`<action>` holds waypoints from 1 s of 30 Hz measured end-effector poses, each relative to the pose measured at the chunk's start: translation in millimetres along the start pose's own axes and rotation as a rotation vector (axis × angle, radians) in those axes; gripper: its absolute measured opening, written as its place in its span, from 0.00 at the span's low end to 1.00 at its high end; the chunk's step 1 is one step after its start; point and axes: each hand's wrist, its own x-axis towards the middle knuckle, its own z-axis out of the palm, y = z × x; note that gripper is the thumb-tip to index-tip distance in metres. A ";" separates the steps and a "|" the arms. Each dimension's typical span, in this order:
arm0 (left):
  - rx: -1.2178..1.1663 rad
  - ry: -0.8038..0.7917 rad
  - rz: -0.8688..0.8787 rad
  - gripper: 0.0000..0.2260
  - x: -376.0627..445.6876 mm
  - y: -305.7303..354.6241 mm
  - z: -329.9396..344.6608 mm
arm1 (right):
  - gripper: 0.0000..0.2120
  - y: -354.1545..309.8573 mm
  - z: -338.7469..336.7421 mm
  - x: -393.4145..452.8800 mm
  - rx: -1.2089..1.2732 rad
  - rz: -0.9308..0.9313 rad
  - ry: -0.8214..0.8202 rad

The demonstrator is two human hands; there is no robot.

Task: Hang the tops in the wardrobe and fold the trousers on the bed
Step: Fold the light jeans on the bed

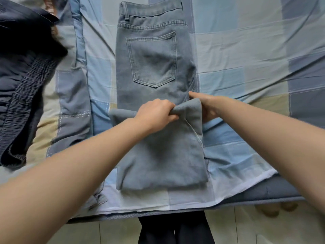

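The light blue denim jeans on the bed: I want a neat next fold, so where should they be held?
Probably hold the light blue denim jeans at the turned-back leg ends, one corner each, from the near edge. The left hand and right hand already grip that edge, and the waistband lies flat at the far end.

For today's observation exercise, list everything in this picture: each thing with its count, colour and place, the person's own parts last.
jeans: one, light blue-grey, centre of the bed, legs folded up
dark garment: one, navy, left side of the bed
bedsheet: one, blue, grey and beige checks, covering the bed
floor tiles: pale, below the bed edge
left hand: grips the folded leg edge
right hand: holds the same edge from the right
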 end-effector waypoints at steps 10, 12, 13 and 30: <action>0.050 -0.067 -0.107 0.19 28.4 -81.5 -0.4 | 0.10 9.0 -25.8 -18.9 -0.749 -0.646 0.541; 0.159 0.100 0.034 0.20 10.5 -108.2 2.7 | 0.18 23.3 -31.4 -28.9 -1.204 -1.108 0.817; 0.264 0.202 0.135 0.22 0.9 -121.5 5.3 | 0.22 30.2 -30.7 -34.6 -1.371 -1.311 0.820; 0.661 0.106 0.644 0.27 -20.6 -175.2 54.0 | 0.23 59.2 -29.5 30.8 -2.067 -1.565 0.627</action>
